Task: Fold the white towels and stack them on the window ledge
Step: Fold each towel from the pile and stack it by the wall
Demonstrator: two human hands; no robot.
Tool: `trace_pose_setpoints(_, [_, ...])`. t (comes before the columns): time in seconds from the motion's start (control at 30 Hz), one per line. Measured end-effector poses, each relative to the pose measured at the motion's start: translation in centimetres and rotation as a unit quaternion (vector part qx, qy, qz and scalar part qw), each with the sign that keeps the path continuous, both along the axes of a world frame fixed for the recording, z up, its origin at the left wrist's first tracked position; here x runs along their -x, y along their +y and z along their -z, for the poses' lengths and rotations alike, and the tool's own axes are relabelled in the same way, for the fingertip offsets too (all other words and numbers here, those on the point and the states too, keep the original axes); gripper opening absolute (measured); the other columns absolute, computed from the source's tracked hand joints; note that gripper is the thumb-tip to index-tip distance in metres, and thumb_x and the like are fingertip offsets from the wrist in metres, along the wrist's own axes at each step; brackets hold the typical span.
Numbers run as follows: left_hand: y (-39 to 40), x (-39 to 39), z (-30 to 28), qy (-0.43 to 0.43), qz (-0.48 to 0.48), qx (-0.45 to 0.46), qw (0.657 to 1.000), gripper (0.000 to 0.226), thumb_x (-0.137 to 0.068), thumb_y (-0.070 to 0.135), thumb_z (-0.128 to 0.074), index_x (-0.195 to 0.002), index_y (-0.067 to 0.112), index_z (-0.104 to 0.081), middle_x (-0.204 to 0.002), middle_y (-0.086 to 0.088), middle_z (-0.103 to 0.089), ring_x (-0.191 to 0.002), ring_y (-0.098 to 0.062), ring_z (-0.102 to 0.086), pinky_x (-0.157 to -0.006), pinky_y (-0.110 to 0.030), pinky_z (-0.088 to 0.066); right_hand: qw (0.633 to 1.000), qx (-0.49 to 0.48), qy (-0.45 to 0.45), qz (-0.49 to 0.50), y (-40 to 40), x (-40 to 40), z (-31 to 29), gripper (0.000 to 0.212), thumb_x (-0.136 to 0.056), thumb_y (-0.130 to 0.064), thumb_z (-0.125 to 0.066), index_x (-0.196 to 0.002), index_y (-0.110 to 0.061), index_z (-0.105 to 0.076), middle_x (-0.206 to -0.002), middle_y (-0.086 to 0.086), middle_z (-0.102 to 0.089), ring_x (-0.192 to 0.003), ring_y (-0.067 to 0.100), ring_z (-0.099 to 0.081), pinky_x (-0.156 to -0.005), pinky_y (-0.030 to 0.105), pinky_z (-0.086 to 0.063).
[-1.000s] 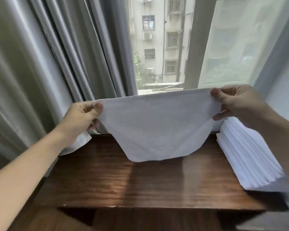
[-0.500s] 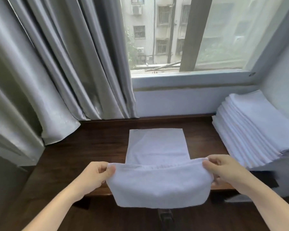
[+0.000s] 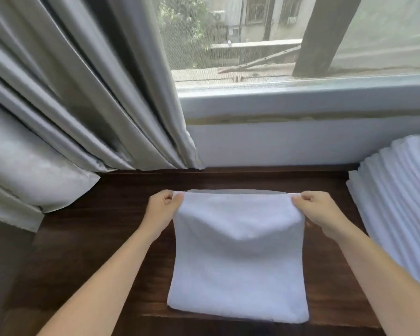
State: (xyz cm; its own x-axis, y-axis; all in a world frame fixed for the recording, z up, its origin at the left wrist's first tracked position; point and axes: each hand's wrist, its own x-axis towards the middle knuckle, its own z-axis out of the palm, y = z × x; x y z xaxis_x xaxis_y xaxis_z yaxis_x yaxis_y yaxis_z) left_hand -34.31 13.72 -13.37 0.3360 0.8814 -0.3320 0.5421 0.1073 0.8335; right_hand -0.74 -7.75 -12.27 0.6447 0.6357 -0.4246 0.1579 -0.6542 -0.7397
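The white towel [image 3: 238,258] lies doubled over on the dark wooden surface [image 3: 87,238], near edge at the surface's lip; the left hand [image 3: 163,209] pinches its far left corner, the right hand [image 3: 318,209] its far right corner, both grips clamped; the stack of folded towels [image 3: 398,202] sits right; grey curtain [image 3: 70,93] hangs far left.

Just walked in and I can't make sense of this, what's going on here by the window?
A person is folding a white towel on the dark wooden ledge below the window. The left hand and right hand each pinch a far corner of the towel's top layer, laid over the layer beneath. The towel's near edge reaches the ledge's front. A stack of folded white towels sits on the right, and grey curtains hang on the left.
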Motion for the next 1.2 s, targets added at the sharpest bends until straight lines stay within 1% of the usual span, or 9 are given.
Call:
trace_pose_setpoints(0.07, [1.3, -1.8, 2.4, 0.028, -0.017, -0.003, 0.999, 0.026, -0.097, 0.031, -0.067, -0.083, 0.010, -0.070, -0.074, -0.003, -0.065, -0.068, -0.012, -0.057, -0.061, -0.031, -0.044, 0.999, 0.023, 0.002, 0.025, 2.2, -1.1, 2.7, 0.031, -0.101, -0.027, -0.063, -0.075, -0.014, -0.071, -0.061, 0.002, -0.067, -0.048, 0.018, -0.059, -0.044, 0.027, -0.046])
trace_pose_setpoints(0.2, [2.7, -4.3, 6.2, 0.085, -0.061, 0.003, 0.995, 0.026, -0.095, 0.034, -0.066, -0.075, 0.017, -0.066, -0.073, 0.003, -0.063, -0.068, -0.013, -0.057, -0.060, -0.030, -0.043, 0.996, 0.074, -0.025, 0.031, 4.9, -1.8, 6.8, 0.020, -0.101, -0.032, -0.059, -0.093, -0.018, -0.071, -0.092, 0.005, -0.071, -0.085, 0.021, -0.063, -0.085, 0.049, -0.058])
trace_pose_setpoints(0.3, [3.3, -5.6, 7.5, 0.106, -0.068, 0.020, 0.992, 0.023, -0.094, 0.032, -0.067, -0.078, 0.015, -0.068, -0.078, -0.001, -0.068, -0.073, -0.018, -0.061, -0.064, -0.031, -0.045, 0.995, 0.074, -0.053, 0.029, 6.3, -1.9, 8.5, 0.023, -0.101, -0.028, -0.061, -0.098, -0.007, -0.070, -0.093, 0.011, -0.069, -0.075, 0.015, -0.054, -0.079, 0.040, -0.051])
trace_pose_setpoints(0.43, [4.1, -6.8, 7.9, 0.135, -0.080, 0.039, 0.987, 0.024, -0.094, 0.030, -0.069, -0.076, 0.015, -0.062, -0.084, -0.004, -0.066, -0.079, -0.023, -0.060, -0.074, -0.035, -0.053, 0.996, 0.081, -0.016, 0.038, 7.3, -1.5, 9.5, 0.030, -0.100, -0.028, -0.062, -0.097, 0.001, -0.069, -0.094, 0.020, -0.069, -0.087, 0.034, -0.066, -0.072, 0.036, -0.049])
trace_pose_setpoints(0.7, [4.0, -5.9, 8.0, 0.042, -0.132, 0.104, 0.985, 0.029, -0.094, 0.023, -0.073, -0.094, -0.006, -0.071, -0.086, -0.017, -0.069, -0.081, -0.022, -0.062, -0.074, -0.035, -0.049, 0.992, 0.064, 0.045, 0.102, 6.7, -2.0, 9.4, 0.037, -0.096, -0.032, -0.067, -0.096, 0.005, -0.069, -0.100, 0.027, -0.068, -0.098, 0.041, -0.066, -0.088, 0.048, -0.053])
trace_pose_setpoints(0.83, [3.4, -5.4, 6.9, -0.025, -0.165, 0.120, 0.979, 0.012, -0.093, 0.017, -0.076, -0.094, 0.005, -0.078, -0.092, -0.010, -0.078, -0.085, -0.021, -0.072, -0.080, -0.037, -0.058, 0.981, 0.014, 0.099, 0.165, 6.1, -1.8, 8.6, 0.041, -0.095, -0.026, -0.075, -0.129, -0.004, -0.069, -0.135, 0.010, -0.066, -0.127, 0.030, -0.059, -0.096, 0.036, -0.046])
trace_pose_setpoints(0.97, [3.0, -4.4, 5.7, -0.073, -0.186, 0.120, 0.972, 0.003, -0.091, 0.018, -0.080, -0.091, 0.020, -0.079, -0.088, 0.002, -0.080, -0.090, -0.017, -0.077, -0.073, -0.027, -0.059, 0.984, -0.044, 0.076, 0.154, 4.4, -1.7, 7.2, 0.032, -0.093, -0.028, -0.077, -0.119, -0.010, -0.075, -0.124, 0.004, -0.073, -0.114, 0.020, -0.066, -0.090, 0.033, -0.052])
trace_pose_setpoints(1.1, [2.3, -2.1, 3.8, -0.126, -0.146, 0.088, 0.977, 0.011, -0.090, 0.013, -0.080, -0.099, 0.018, -0.077, -0.097, -0.006, -0.079, -0.096, -0.021, -0.075, -0.084, -0.035, -0.059, 0.990, -0.110, 0.020, 0.085, 2.2, -0.9, 4.1, 0.002, -0.093, -0.033, -0.076, -0.094, -0.033, -0.077, -0.094, -0.017, -0.077, -0.090, 0.001, -0.071, -0.066, 0.017, -0.051])
trace_pose_setpoints(1.2, [1.5, -0.2, 2.1, -0.123, -0.106, 0.042, 0.986, 0.013, -0.091, 0.011, -0.078, -0.098, 0.021, -0.072, -0.101, -0.008, -0.075, -0.096, -0.023, -0.071, -0.084, -0.041, -0.057, 0.985, -0.165, -0.011, 0.048, 0.9, 0.0, 1.9, 0.008, -0.093, -0.027, -0.077, -0.100, -0.031, -0.077, -0.093, -0.011, -0.078, -0.089, 0.007, -0.073, -0.066, 0.018, -0.054])
